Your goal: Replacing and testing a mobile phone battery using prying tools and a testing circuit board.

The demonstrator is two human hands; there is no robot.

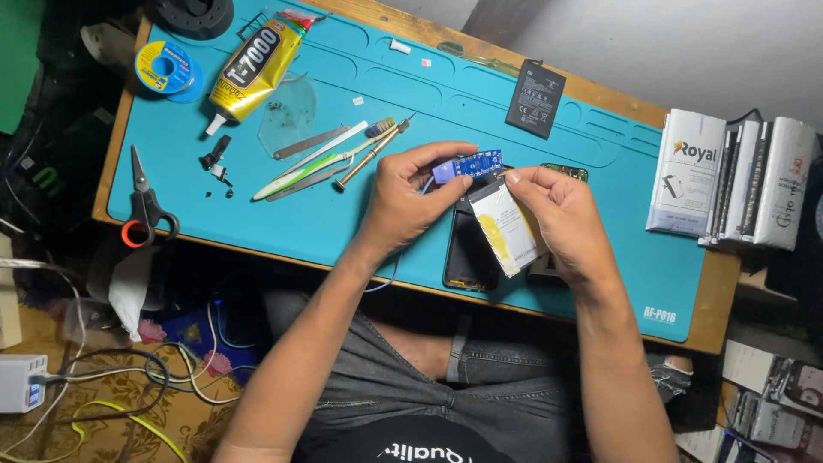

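My left hand [411, 201] grips a small blue circuit board [470, 164] with a thin wire trailing under it. Beside it, my right hand [557, 214] holds a flat white and yellow battery pack [507, 227], tilted, its top corner touching the board. Both hover over an opened black phone [470, 257] lying on the blue work mat [360, 77]. A small green circuit board [566, 171] peeks out behind my right hand.
On the mat lie a black battery [536, 98], a yellow glue tube [253, 70], a toothbrush [321, 159], a screwdriver [370, 156], metal pry tools and a clear plastic piece. Scissors [144, 206] and a solder spool [165, 67] sit left. White boxes [729, 176] stand right.
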